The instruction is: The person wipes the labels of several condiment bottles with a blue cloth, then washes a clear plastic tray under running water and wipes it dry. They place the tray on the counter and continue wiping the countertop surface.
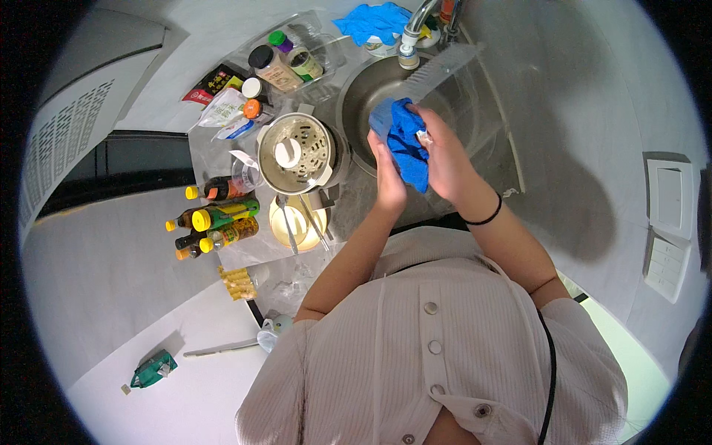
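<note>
Over the round steel sink [356,94], both my hands are wrapped around a crumpled blue cloth [409,147]. My left hand [389,175] presses on it from the left, its fingers partly hidden. From the right, my right hand [446,158] grips the cloth, and a small white bit shows by its fingers. A clear ribbed plastic piece [442,72] sticks out past the cloth toward the upper right, below the faucet [409,50]. Its near end is covered by the cloth, so I cannot tell which hand bears it.
A steamer pot [295,153] stands left of the sink. Utensils lie across a yellowish plate [305,225] in front of it. Several sauce bottles [225,214] crowd the left edge. Behind are seasoning jars [275,68] in a clear tray, and another blue cloth [375,22] on a tub.
</note>
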`<state>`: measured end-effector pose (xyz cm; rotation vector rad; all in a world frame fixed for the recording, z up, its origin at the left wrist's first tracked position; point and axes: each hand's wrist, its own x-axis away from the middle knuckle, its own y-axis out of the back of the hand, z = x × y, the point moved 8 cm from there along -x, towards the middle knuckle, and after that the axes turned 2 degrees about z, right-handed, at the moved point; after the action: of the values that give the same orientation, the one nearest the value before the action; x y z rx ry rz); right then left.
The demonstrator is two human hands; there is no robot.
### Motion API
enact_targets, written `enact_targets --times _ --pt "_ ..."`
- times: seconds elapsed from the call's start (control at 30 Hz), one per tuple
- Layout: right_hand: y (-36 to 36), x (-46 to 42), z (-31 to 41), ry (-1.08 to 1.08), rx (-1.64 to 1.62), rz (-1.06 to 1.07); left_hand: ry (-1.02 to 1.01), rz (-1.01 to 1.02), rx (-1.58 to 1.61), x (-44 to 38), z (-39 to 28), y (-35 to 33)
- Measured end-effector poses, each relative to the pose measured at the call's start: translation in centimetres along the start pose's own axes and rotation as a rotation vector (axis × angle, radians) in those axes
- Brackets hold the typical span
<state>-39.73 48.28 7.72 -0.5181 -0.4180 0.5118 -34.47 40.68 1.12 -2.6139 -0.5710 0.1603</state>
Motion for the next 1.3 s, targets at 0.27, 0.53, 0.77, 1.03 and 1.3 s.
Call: enact_targets --times 0.27,0.53,0.77,1.03,1.3 --pt "2.9 0.6 0.0 -0.275 0.148 0.072 0.221 0.421 -0.167 0.6 -3.2 0.4" --pt "2.7 3.2 -4.9 -0.492 0.425 0.344 0.864 0.542 -0.107 2.7 -4.0 3.0" --pt "2.7 4.8 -9.1 -0.540 0.592 0.368 0.822 0.564 -0.887 0.4 -3.3 2.4" --pt "3.3 4.0 -9.6 -0.315 0.641 0.274 0.162 0.332 -0.744 -2.0 -4.5 -3.3" --pt "6.5 3.1 -6.9 -0.332 -0.435 -0.035 0.249 0.224 -0.486 -1.9 -3.4 -0.3"
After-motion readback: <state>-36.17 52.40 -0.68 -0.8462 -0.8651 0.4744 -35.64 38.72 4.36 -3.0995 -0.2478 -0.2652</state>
